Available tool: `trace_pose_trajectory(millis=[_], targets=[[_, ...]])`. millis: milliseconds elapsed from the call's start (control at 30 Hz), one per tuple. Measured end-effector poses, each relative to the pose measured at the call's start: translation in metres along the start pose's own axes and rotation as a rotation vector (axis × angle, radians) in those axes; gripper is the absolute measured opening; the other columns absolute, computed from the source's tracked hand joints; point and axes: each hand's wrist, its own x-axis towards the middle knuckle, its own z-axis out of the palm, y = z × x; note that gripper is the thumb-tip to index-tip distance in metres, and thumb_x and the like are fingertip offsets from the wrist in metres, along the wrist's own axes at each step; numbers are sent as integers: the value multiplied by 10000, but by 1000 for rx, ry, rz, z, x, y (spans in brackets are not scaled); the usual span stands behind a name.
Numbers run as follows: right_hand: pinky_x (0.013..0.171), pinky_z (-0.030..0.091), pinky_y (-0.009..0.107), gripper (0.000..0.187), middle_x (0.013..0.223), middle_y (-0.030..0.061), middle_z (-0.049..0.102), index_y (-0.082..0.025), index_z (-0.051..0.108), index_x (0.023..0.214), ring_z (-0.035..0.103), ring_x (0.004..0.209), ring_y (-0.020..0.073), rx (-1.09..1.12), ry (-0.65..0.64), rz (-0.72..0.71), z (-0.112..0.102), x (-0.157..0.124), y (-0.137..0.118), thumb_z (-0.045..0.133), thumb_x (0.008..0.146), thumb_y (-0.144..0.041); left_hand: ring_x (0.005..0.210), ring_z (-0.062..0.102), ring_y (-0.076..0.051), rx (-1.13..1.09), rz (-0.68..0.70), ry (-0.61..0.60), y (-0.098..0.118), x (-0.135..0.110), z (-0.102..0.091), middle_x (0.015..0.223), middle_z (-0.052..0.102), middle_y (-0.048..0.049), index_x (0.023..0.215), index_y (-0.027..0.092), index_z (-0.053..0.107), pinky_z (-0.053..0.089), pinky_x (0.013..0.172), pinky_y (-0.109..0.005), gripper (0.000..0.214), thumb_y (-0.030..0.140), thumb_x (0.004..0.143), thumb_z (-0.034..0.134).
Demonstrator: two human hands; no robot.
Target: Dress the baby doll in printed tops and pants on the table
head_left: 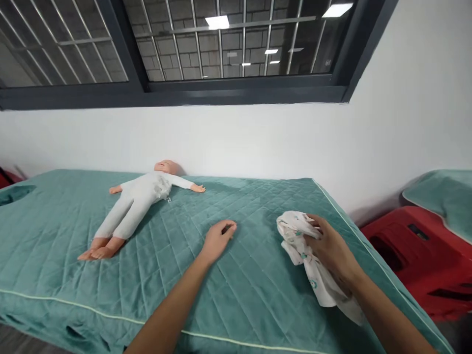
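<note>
A baby doll (pixel 138 204) in a pale one-piece suit lies on its back on the green quilted bed cover (pixel 73 231), head toward the wall, arms spread. My left hand (pixel 217 239) rests on the cover in the middle of the bed, fingers curled under, holding nothing I can see. To its right, my right hand (pixel 330 248) is closed on a bunched white cloth with small green prints (pixel 300 241), which trails down under my forearm. Both hands are well to the right of the doll.
The bed runs along a white wall under a dark-framed window (pixel 236 88). A red plastic stool or crate (pixel 424 255) stands off the bed's right edge, beside another green-covered bed (pixel 446 196). The bed's front edge is near me.
</note>
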Motion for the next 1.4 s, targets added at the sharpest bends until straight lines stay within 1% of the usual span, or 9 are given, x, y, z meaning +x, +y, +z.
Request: trace_pose_trajectory(millis=[233,467,567,733,833,933,1000,1167,1400], targets=[[1041,470,401,452,1289,50,682,-240,636,1260,626,1180,251,507,-447,-156,67,49,-106,681,814,-299,1279,574,-271,-674,-27,102,-14,18,-11,1408,617,-89,1288,250,634,483,1011,-351,650,630,771,738],[990,483,400,355,1124,33,738,-211,716,1104,652,1059,253,467,-558,-115,149,85,-89,636,844,-439,1362,514,-287,-697,-43,207,-7,15,-17,1460,574,-69,1397,276,539,444,1102,-369,801,344,681,892],[960,498,401,306,1047,25,751,-216,734,1029,656,1013,258,425,-553,-127,148,92,-71,609,846,-428,1282,576,-297,-689,-78,193,-3,16,-18,1371,639,-78,1338,251,596,478,1048,-377,684,341,715,866],[1005,479,481,358,1116,83,718,-213,713,1078,635,1066,299,154,-37,-251,113,91,-74,495,795,-188,1105,659,-285,-697,-145,92,-4,16,-21,1224,711,-96,1223,191,682,522,905,-343,555,417,741,842],[1103,401,559,439,1306,112,634,-262,660,1243,526,1265,351,1,96,-492,101,65,-94,465,866,-151,977,694,-258,-721,-168,106,-2,16,-20,1101,748,-97,1180,164,707,533,840,-330,532,460,754,824],[1147,408,504,422,1409,59,570,-351,574,1347,503,1323,295,117,-20,-615,112,29,-112,477,960,-214,827,698,-212,-718,-174,141,-1,17,-17,969,766,-83,1138,144,732,529,750,-300,512,492,769,802],[1176,398,496,522,1490,71,505,-301,447,1472,441,1410,283,190,-176,-624,132,12,-114,539,959,-266,749,682,-184,-698,-160,156,-1,17,-16,899,767,-69,1092,137,752,513,693,-278,483,506,782,786],[1227,270,566,868,1581,170,369,-180,341,1531,298,1495,346,280,-182,-374,163,17,-97,757,809,-424,675,676,-175,-715,-159,91,-3,13,-17,812,755,-64,959,121,770,510,647,-275,422,502,780,787],[1083,481,465,762,1305,110,671,-206,549,1365,619,1218,299,638,-280,4,143,35,-93,808,719,-518,821,740,-231,-884,-224,-23,-6,13,-20,928,779,-97,1075,129,738,569,792,-331,390,401,801,792]])
